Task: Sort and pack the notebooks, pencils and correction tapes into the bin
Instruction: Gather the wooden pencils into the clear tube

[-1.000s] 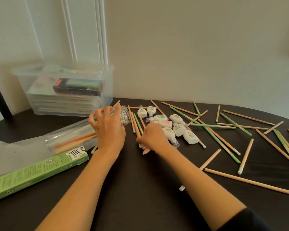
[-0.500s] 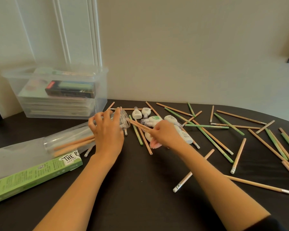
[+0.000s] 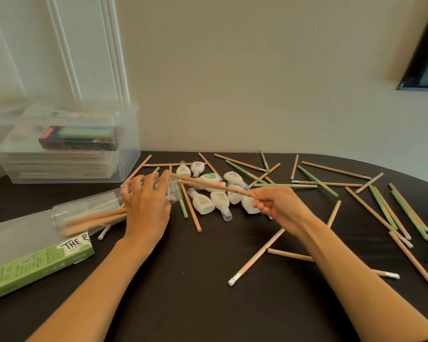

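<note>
**Head view: pencil tip at the tube mouth**

Your left hand (image 3: 146, 206) curls over the open end of the clear tube (image 3: 89, 208), which lies on its side. Your right hand (image 3: 279, 206), fingers curled, pinches a tan pencil (image 3: 215, 186) whose far tip reaches that opening. Correction tapes (image 3: 208, 201) lie between your hands; the bin (image 3: 131, 134) stands beyond your left.

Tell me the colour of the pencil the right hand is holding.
Plain tan wood; the pencil pinched by the right hand shows best in the head view.
</note>
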The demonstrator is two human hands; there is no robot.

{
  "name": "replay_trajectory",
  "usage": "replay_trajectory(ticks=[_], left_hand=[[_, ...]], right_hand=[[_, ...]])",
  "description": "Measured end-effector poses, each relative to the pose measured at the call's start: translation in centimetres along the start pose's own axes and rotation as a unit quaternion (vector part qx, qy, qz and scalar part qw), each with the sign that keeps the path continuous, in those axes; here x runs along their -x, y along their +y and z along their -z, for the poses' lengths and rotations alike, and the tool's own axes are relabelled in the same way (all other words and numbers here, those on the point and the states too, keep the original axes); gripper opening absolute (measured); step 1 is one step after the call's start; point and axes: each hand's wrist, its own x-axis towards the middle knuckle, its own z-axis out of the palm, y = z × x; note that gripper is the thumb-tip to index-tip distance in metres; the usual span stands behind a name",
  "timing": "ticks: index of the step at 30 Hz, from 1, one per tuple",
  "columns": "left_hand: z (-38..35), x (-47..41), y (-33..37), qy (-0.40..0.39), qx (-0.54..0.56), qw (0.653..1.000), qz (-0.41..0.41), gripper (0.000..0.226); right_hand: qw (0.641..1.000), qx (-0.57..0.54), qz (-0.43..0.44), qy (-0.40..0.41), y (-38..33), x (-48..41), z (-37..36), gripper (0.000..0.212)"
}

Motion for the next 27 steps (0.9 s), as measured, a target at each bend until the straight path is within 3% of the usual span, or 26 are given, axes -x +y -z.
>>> replay_trajectory(ticks=[10, 18, 23, 27], left_hand=[[0.1, 0.0, 0.1, 0.026, 0.002, 1.000, 0.010, 0.060], [0.2, 0.1, 0.0, 0.020, 0.016, 1.000, -0.008, 0.059], [0.6, 0.3, 0.9, 0.028, 0.055, 0.995, -0.084, 0.067], [1.0, 0.7, 2.7, 0.052, 0.063, 0.980, -0.180, 0.074]], right_hand=[[0.998, -0.033, 0.037, 0.041, -0.1, 0.3, 0.3, 0.018], [0.995, -0.005, 0.084, -0.052, 0.4, 0.6, -0.3, 0.020], [0.990, 0.039, 0.086, -0.100, 0.5, 0.5, -0.5, 0.022], [0.989, 0.009, 0.092, -0.111, 0.9, 0.7, -2.1, 0.022]])
